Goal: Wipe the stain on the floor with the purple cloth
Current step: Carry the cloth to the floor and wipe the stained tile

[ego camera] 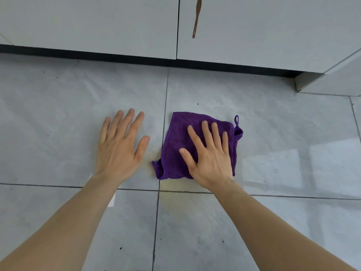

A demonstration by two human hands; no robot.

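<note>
A folded purple cloth (176, 141) with a small hanging loop lies flat on the grey tiled floor (273, 133), just right of a tile joint. My right hand (210, 155) presses down on it, palm flat and fingers spread. My left hand (121, 145) rests flat on the bare tile to the left of the cloth, fingers apart, holding nothing. A faint yellowish stain (172, 185) shows on the floor near the cloth's lower left corner and just below it, close to where the tile joints cross.
White cabinet doors (97, 22) with a brown handle (197, 17) stand along the far side, above a dark plinth gap (136, 58). A cabinet corner (304, 83) juts out at the right. Small dark specks dot the tiles.
</note>
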